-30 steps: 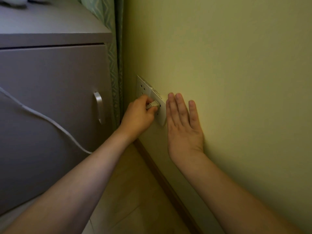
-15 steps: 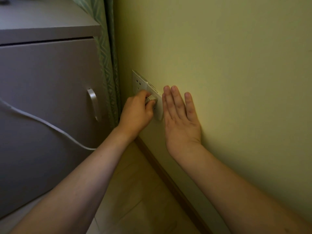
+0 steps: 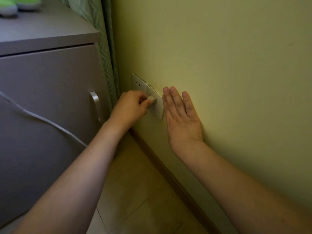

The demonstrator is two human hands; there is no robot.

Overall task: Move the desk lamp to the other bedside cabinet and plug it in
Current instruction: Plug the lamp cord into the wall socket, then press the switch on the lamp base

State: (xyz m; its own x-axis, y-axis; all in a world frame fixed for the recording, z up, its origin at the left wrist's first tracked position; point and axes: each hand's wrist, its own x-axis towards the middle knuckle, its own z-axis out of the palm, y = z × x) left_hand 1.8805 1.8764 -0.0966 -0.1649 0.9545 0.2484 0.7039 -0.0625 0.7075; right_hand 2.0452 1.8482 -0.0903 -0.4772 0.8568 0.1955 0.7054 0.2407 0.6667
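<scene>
My left hand [image 3: 130, 107] pinches a white plug [image 3: 152, 99] against the near part of a white wall socket plate [image 3: 158, 109]. The plug's metal prongs show a little, so it sits partly out of the socket. A white cord [image 3: 42, 119] runs from behind my left forearm across the front of the grey bedside cabinet [image 3: 47, 92]. My right hand [image 3: 181, 115] lies flat on the yellow-green wall just right of the socket plate, fingers straight and together. At the cabinet top's far left corner stands the green and white lamp base [image 3: 15, 5], cut off by the frame.
A green patterned curtain [image 3: 104, 48] hangs between the cabinet and the wall. A silver handle [image 3: 95, 105] sticks out of the cabinet front near my left wrist. A wooden skirting board [image 3: 168, 174] runs along the wall's foot above the tiled floor [image 3: 138, 200].
My left hand has drawn the plug slightly out from the socket, so its prongs show. The view has shifted a little; my right hand stays flat on the wall.
</scene>
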